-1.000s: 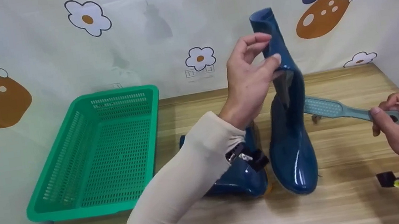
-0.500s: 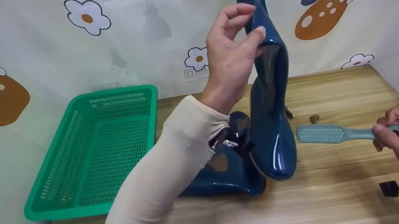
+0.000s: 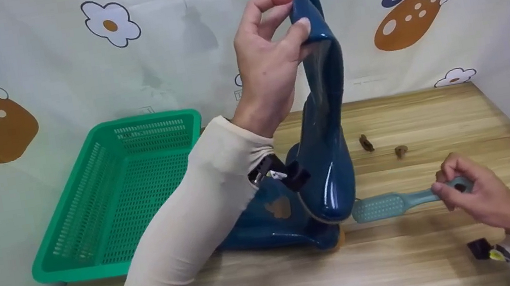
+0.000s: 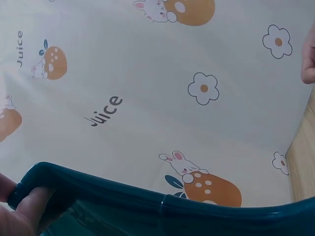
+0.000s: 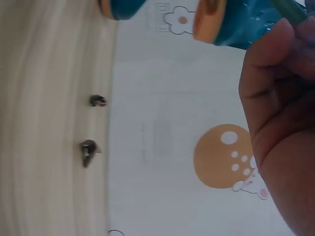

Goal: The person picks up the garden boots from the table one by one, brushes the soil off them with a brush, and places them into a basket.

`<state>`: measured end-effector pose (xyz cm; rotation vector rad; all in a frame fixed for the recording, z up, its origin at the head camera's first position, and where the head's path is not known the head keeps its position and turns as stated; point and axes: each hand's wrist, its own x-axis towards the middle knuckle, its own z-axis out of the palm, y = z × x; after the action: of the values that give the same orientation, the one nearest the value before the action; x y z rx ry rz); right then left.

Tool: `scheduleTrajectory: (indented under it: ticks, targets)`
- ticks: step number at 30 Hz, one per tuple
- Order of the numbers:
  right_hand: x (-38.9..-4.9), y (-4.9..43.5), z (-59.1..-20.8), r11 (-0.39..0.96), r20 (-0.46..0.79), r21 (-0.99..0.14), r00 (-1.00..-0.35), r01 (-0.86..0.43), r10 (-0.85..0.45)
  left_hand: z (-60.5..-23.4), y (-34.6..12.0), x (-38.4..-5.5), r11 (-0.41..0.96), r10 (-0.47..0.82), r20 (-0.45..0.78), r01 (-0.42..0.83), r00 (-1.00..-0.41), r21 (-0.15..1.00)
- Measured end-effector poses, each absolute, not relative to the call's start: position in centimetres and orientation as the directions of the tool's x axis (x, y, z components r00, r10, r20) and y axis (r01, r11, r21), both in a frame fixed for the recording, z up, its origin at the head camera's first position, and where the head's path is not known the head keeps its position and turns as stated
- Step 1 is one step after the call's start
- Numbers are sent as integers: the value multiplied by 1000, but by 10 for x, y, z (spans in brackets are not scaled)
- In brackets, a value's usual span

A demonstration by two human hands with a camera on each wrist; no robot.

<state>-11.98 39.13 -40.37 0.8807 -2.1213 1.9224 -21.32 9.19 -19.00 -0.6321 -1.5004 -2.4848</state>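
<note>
A person in cream sleeves works with both hands over a wood-grain bench (image 3: 432,258). The left hand (image 3: 266,54) is raised, its thumb and fingers pinching the top edge of a glossy dark blue rubber boot (image 3: 325,152). This boot hangs upright above the bench, its shaft creased near the grip and its rounded toe toward the viewer. In the right wrist view, its tan sole shows clear of the wood.

The right hand (image 3: 478,194), lower down, pinches the handle end of a flat grey-green brush (image 3: 378,208) between thumb and fingers. The brush's dotted head points at the boot's toe and is just beside it; whether they touch cannot be told.

A second blue boot (image 3: 274,234) lies on its side on the bench, partly behind the left sleeve (image 3: 186,225), with a brown patch on its surface. Two small brown lumps (image 3: 366,143) lie near each other, beyond the brush. To the left stands a green slatted basket (image 3: 86,273). Behind everything hangs a pale backdrop (image 3: 183,47) printed with rabbits, orange fruit and flowers.
</note>
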Motion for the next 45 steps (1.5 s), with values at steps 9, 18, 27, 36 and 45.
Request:
scheduleTrajectory:
  ticks: [9, 18, 27, 36, 45]
  targets:
    - [-118, 370, -385, 121, 459, -811, -752, -572, -474, -189, 89, -211, -458, 59, 457, 383, -887, 803]
    - [-123, 362, -396, 240, 555, -721, -749, -650, -361, -187, 84, -207, -455, 70, 482, 402, -873, 794]
    - [-125, 383, -403, 433, 500, -749, -857, -501, -126, -185, 81, -212, -450, 51, 477, 406, -877, 795]
    - [-122, 382, -405, 444, 401, -793, -906, -416, -134, -189, 77, -212, -469, 70, 448, 367, -891, 804]
    - [-122, 381, -402, 464, 386, -799, -918, -382, -91, -188, 52, -213, -458, 103, 444, 354, -890, 815]
